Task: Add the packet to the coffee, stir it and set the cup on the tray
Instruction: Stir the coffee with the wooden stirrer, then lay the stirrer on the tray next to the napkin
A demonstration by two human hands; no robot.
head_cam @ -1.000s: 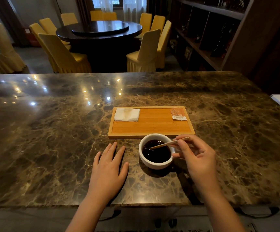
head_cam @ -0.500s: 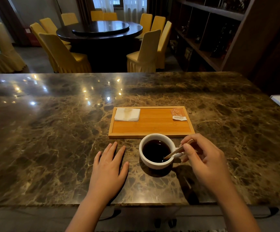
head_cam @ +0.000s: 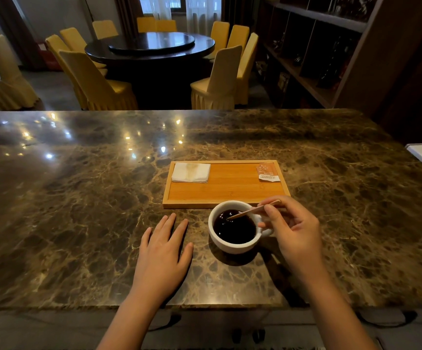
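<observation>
While I watch, right hand (head_cam: 293,231) pinches the wooden stir stick (head_cam: 252,210); its tip has swung to the upper rim of the coffee cup (head_cam: 232,246) at lower center, so stirring continues. Left hand (head_cam: 163,251) flat, empty. Bamboo tray (head_cam: 230,195) just above awaits.

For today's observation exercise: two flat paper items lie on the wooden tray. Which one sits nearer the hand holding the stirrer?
The orange packet, in the tray's far right corner, is nearer the right hand. The white napkin lies in the far left corner.
</observation>
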